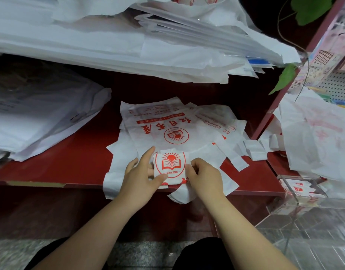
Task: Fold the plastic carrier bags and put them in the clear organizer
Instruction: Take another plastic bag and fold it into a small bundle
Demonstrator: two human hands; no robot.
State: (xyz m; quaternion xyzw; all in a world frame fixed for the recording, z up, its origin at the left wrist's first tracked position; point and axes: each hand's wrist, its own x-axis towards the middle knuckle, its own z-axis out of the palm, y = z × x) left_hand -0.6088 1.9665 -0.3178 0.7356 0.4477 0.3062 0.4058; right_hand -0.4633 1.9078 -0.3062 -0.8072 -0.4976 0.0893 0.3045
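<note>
A small folded white carrier bag (pixel 170 166) with a red book-and-sun logo lies near the front edge of the red shelf (pixel 74 162). My left hand (pixel 140 177) holds its left edge, thumb on top and index finger stretched along the side. My right hand (pixel 203 175) pinches its right edge with curled fingers. Under it lies a loose pile of flat carrier bags (pixel 167 123) with red print. The clear organizer (pixel 296 190) stands at the lower right and holds several folded bags.
Thick stacks of white bags (pixel 129 41) overhang from the shelf above. Another stack (pixel 35 117) fills the left of the red shelf. More bags (pixel 313 137) hang at the right beside a red post (pixel 280 94) and green leaves (pixel 284 76).
</note>
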